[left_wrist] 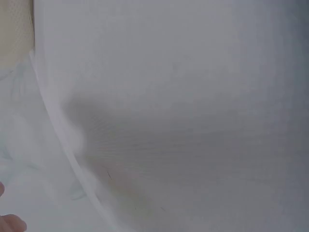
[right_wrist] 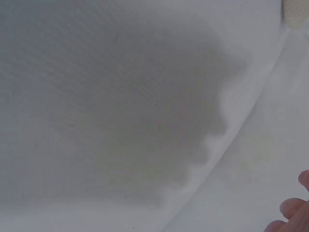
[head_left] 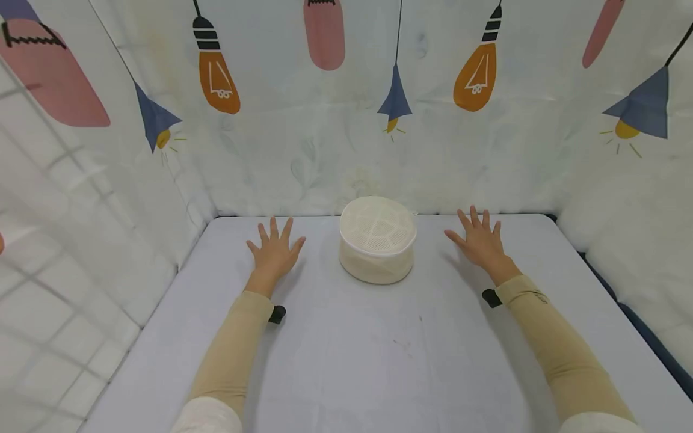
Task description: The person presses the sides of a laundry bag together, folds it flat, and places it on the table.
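A cream, drum-shaped mesh container [head_left: 378,240] with a raised rim stands at the back middle of the white table. To its left my left hand [head_left: 275,255] is spread over the table, fingers straight and apart, palm down, holding nothing. On the other side my right hand [head_left: 482,243] is spread the same way, its thumb toward the container and its fingers near the back edge. Only fingertips [left_wrist: 12,223] show in the left wrist view, and a few right fingertips [right_wrist: 292,208] in the other. Both hands cast shadows on the cloth.
White cloth covers the table [head_left: 357,361], with small marks near its middle. Behind it hangs a white curtain [head_left: 325,156] printed with lamps and bulbs, which also runs along the left side. Dark bands [head_left: 278,314] sit at both wrists.
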A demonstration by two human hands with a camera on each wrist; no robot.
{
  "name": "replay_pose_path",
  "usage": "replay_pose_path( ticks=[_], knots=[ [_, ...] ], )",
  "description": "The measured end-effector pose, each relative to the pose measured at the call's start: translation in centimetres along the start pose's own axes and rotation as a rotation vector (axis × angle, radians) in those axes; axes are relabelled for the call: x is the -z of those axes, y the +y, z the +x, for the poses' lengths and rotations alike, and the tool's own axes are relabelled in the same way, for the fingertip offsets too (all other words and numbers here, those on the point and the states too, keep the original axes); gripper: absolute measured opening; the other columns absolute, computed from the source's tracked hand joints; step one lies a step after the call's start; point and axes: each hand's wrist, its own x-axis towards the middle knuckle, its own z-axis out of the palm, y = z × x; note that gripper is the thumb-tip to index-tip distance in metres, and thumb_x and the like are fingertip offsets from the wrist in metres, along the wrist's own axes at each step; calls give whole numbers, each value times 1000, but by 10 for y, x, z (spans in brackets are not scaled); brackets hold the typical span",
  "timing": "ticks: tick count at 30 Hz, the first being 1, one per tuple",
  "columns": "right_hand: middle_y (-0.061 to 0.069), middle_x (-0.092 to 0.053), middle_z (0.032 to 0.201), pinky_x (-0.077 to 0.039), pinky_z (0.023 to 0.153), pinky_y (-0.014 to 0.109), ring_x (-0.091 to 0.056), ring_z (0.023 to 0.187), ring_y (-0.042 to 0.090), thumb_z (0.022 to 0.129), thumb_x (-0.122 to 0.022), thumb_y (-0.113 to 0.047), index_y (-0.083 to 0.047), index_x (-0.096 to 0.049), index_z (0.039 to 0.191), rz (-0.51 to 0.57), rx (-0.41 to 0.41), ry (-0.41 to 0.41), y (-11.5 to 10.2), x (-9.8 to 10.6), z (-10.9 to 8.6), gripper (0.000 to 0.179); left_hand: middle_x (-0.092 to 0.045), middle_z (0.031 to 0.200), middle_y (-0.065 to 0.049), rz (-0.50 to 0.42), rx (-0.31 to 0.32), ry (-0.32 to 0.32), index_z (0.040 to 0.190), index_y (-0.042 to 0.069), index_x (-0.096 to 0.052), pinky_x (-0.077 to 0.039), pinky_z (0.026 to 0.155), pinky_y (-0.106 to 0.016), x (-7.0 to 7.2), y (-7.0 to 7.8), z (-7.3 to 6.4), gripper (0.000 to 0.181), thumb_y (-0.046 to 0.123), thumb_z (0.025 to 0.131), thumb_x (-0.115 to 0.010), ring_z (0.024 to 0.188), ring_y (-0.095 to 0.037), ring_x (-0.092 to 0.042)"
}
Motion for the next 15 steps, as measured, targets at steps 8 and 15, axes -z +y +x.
replay_pose_path(
  ticks=[8, 15],
  knots=[
    [30, 2, 166, 9, 113, 73, 13, 149, 53, 104, -32, -68, -1, -14, 163, 4, 31, 6, -1, 3, -6, 91, 6, 168, -26, 4, -23, 10, 167, 18, -8, 3, 108, -81, -2, 4, 0, 75, 58, 108, -31, 150, -52, 15],
    [29, 3, 166, 7, 114, 73, 11, 149, 54, 105, -33, -67, -1, -14, 163, 12, 55, 9, -2, 5, -11, 90, 6, 168, -26, -20, -19, 11, 167, 17, -9, 1, 109, -80, -2, 5, -4, 75, 58, 108, -32, 150, -53, 10]
  ],
)
